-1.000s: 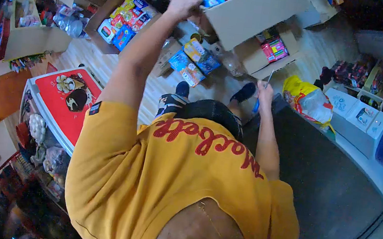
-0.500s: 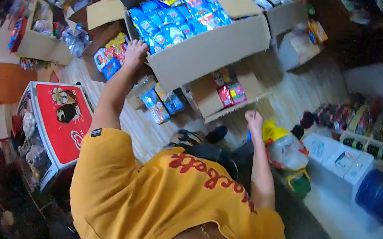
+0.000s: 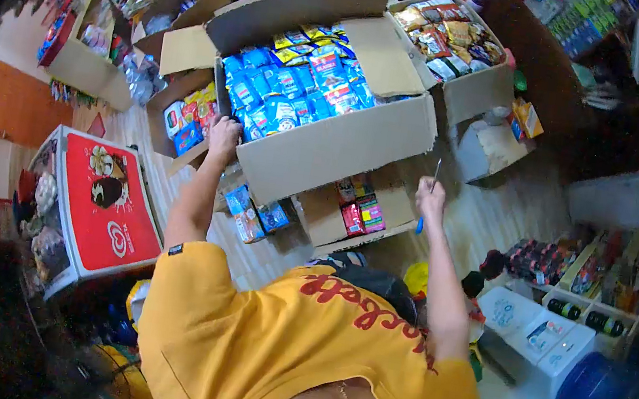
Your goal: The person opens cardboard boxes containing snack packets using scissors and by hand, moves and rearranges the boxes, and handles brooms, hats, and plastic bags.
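A person in a yellow shirt (image 3: 276, 332) stands at six o'clock among opened stock. The large cardboard box (image 3: 334, 153) sits at twelve o'clock, flaps spread, filled with blue packets (image 3: 286, 89) and some yellow ones toward its far side; what bears it is hidden. So full, it is probably heavy, its walls fairly stiff and its flaps apt to bend, so the base at two opposite corners looks the sounder place to take hold. The packets themselves look light, soft and slippery, best taken by a sealed edge.

A second box (image 3: 472, 98) of brown and gold packets stands at one o'clock, just beside the large one. Nearer the person, an open carton (image 3: 315, 217) holds pink and red packs (image 3: 369, 215).

At ten o'clock, the left hand (image 3: 223, 138) is against the large box's near left corner; whether its grip clasps the cardboard cannot be told. At three o'clock, the right hand (image 3: 430, 200) is clenched around a slim tool (image 3: 436, 169), its thin shaft pointing to twelve, its blue end to six.
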